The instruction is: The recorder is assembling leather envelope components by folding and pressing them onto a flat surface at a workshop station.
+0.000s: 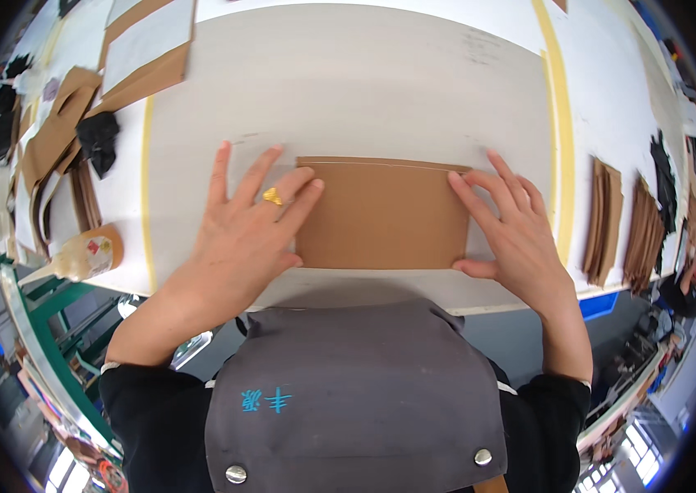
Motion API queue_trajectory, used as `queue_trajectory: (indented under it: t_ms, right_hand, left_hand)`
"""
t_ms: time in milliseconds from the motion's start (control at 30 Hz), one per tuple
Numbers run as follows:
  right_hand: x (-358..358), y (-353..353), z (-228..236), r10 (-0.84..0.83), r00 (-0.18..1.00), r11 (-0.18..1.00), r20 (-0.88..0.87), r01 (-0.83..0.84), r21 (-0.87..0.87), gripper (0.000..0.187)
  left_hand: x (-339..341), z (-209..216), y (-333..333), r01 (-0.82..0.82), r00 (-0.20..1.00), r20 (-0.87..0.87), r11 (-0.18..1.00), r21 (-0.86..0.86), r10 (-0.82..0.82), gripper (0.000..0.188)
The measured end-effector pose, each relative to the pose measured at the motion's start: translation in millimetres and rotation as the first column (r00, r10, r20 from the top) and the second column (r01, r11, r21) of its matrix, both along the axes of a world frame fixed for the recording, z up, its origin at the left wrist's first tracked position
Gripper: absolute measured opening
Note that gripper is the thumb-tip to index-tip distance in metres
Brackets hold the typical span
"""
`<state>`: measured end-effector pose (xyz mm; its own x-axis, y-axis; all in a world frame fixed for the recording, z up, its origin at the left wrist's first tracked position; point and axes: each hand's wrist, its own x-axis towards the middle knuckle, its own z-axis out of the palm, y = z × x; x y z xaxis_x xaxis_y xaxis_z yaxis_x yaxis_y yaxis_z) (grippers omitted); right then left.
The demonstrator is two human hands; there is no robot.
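A flat brown rectangular panel (382, 215), leather-like, lies on the grey work mat in front of me. A pale line runs along its far edge, just below a narrow strip. My left hand (253, 209), with a gold ring, has its fingers spread; its index finger touches the far left corner and its thumb is by the near left corner. At the opposite side, my right hand (520, 222) is also spread, index fingertip on the far right corner and thumb at the near right corner. Neither hand is closed around the panel.
Yellow tape (559, 140) borders the grey mat (348, 90). A glue bottle (89, 253), brown pieces (60, 135) and a crumpled black item (99, 141) are at left. Stacked brown pieces (603, 220) stand at right. A blue bin (598, 306) shows below the table edge.
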<state>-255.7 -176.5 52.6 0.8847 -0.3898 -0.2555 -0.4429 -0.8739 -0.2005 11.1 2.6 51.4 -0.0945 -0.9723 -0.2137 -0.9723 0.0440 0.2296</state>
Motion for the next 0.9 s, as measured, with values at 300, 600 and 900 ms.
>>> queue_trajectory:
  t_ms: [300, 600, 900]
  right_hand:
    - [-30.6, -21.5, -21.9, -0.127, 0.962, 0.929, 0.243, 0.03, 0.369, 0.096]
    - [-46.3, 16.4, -18.4, -0.068, 0.823, 0.994, 0.564, 0.005, 0.112, 0.052]
    - [-68.9, 66.8, -55.1, 0.038, 0.826, 0.99, 0.563, 0.047, -0.136, 0.042]
  left_hand:
    - [14.7, -7.3, 8.3, -0.03, 0.991, -0.132, 1.0, 0.009, 0.031, 0.084]
    - [10.2, -23.3, 40.6, -0.208, 0.909, -0.414, 0.906, -0.37, 0.04, 0.04]
    - [-14.5, -48.8, 78.0, -0.136, 0.971, -0.237, 0.897, -0.422, 0.036, 0.04]
